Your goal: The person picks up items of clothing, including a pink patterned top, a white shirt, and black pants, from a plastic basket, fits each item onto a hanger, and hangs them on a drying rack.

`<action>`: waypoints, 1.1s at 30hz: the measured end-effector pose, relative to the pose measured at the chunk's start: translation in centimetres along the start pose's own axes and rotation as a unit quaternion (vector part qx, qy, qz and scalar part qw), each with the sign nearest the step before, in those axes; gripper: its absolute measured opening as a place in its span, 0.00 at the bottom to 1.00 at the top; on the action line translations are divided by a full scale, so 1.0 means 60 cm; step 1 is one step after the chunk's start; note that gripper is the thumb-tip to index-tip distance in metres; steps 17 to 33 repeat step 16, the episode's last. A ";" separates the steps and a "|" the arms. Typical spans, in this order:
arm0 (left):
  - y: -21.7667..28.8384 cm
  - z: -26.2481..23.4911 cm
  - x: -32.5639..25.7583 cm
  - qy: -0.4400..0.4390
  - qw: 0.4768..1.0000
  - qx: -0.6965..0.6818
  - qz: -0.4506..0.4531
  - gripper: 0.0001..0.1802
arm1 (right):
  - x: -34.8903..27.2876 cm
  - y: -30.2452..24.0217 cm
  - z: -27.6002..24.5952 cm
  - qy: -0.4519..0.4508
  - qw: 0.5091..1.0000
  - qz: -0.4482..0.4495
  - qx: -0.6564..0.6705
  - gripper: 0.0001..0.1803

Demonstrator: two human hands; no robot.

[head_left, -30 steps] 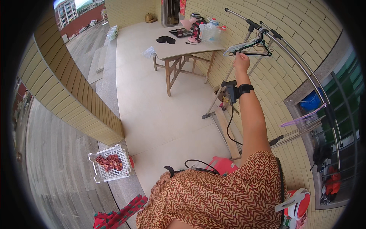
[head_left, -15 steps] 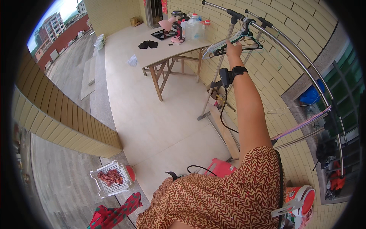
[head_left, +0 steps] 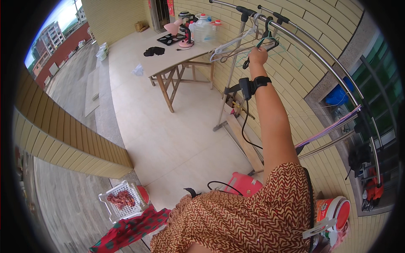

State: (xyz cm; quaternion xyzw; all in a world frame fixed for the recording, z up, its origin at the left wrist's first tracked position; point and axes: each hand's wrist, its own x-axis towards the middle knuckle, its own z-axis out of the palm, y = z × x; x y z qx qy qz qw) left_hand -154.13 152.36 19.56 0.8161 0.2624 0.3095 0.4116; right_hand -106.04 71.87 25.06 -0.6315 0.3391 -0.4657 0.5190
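Observation:
My right hand [head_left: 258,56] reaches up to a metal drying rack [head_left: 295,34] and is closed round a black clothes hanger [head_left: 247,63]. That hanger's hook is still at the rail, and the hand covers part of its frame. Just left of my hand hang a white hanger [head_left: 228,47] and a thin brownish one; a thin green hanger [head_left: 280,49] is at its right. Low on the left, a red cloth with dark green patches [head_left: 135,227] trails out beside my patterned sleeve. My left hand is out of the picture, so what bears the cloth is hidden.
A wooden-legged table [head_left: 168,66] with a pink lamp [head_left: 184,37] and plastic jugs [head_left: 204,31] stands ahead. A white basket [head_left: 122,200] holding reddish stuff sits low left, near a tiled pillar [head_left: 76,126]. A red plastic item [head_left: 242,183] and a bucket [head_left: 337,213] are close by.
The black hanger has turned and come away from the white and brownish ones, which now hang apart at the left. The red cloth has swung up and right, toward my body. The view has shifted slightly.

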 end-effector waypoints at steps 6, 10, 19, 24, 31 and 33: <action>-0.016 0.000 0.010 -0.027 0.999 0.006 0.032 0.38 | -0.015 0.001 -0.032 -0.013 0.999 -0.036 -0.037 0.23; -0.030 -0.020 0.023 -0.043 0.996 0.014 0.072 0.40 | -0.054 -0.047 -0.067 -0.020 0.975 -0.136 -0.175 0.33; -0.070 -0.108 0.047 -0.067 0.983 0.033 0.167 0.42 | -0.049 -0.077 -0.079 -0.093 0.968 -0.068 -0.225 0.31; -0.070 -0.108 0.047 -0.067 0.983 0.033 0.167 0.42 | -0.049 -0.077 -0.079 -0.093 0.968 -0.068 -0.225 0.31; -0.070 -0.108 0.047 -0.067 0.983 0.033 0.167 0.42 | -0.049 -0.077 -0.079 -0.093 0.968 -0.068 -0.225 0.31; -0.070 -0.108 0.047 -0.067 0.983 0.033 0.167 0.42 | -0.049 -0.077 -0.079 -0.093 0.968 -0.068 -0.225 0.31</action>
